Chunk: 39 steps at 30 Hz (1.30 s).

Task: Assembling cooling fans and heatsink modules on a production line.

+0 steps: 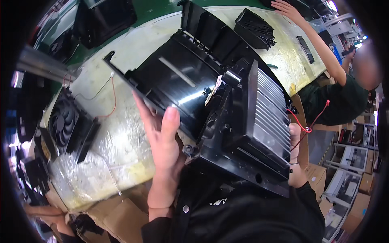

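A large black plastic housing (178, 77) is held tilted in front of my body, above the near edge of the table. A ribbed, louvre-like block (267, 117) forms its right end, and a red wire (302, 125) with a small connector hangs off that side. My left hand (164, 141) grips the housing's lower left edge, thumb up on the near side and fingers partly hidden beneath. At the ribbed end, my right hand (297, 150) clasps the far right side; most of its fingers are behind the part.
A black fan unit (65, 121) with thin wires sits at the table's left. Beyond the housing are a black bin of dark strips (255, 30) and a black bar (305, 49). A co-worker's arm (320, 44) reaches over the far right. Cardboard (125, 214) lies by the near edge.
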Motion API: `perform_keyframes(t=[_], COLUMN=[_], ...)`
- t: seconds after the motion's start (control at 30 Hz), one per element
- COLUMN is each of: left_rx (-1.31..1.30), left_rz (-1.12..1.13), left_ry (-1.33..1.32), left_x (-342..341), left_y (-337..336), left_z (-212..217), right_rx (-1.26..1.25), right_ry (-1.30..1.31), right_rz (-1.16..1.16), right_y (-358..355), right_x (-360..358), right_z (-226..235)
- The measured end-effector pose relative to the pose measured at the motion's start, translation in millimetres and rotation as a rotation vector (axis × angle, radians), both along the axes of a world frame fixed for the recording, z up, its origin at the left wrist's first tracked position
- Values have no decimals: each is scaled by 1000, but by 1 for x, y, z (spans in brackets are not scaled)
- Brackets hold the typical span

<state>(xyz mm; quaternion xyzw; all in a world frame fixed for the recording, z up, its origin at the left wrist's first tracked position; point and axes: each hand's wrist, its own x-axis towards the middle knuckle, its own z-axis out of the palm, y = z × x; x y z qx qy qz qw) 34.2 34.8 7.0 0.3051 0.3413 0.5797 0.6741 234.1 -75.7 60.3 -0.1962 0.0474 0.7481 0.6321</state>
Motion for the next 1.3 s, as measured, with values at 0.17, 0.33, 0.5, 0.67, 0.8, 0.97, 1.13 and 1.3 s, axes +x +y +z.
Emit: perform_keyframes(t=[0.17, 0.33, 0.5, 0.67, 0.8, 0.97, 1.13, 1.3], left_rx=[-156, -262, -261, -280, -316, -338, -244, -348], left_rz=[36, 46, 38, 40, 49, 18, 18, -31], left_ry=[-95, -65, -65, -59, -44, -76, -81, -124], left_x=[-10, -14, -15, -18, -16, -12, -10, -18], left_y=[-7, -13, -15, -19, -18, -15, -8, -12], left_z=[-6, -9, -12, -17, -11, -6, -10, -7], right_rx=[7, -35, -4, 2, -10, -14, -5, 51], right_ry=[-59, -50, -21, -41, -85, -183, -293, -289], right_rz=[-169, -182, -218, -236, -202, -246, -234, -239], right_y=[7, 5, 4, 7, 10, 8, 14, 17], right_x=[-1, -4, -6, -5, 1, 0, 1, 8], right_z=[-31, -45, -54, -57, -59, -66, -66, -73])
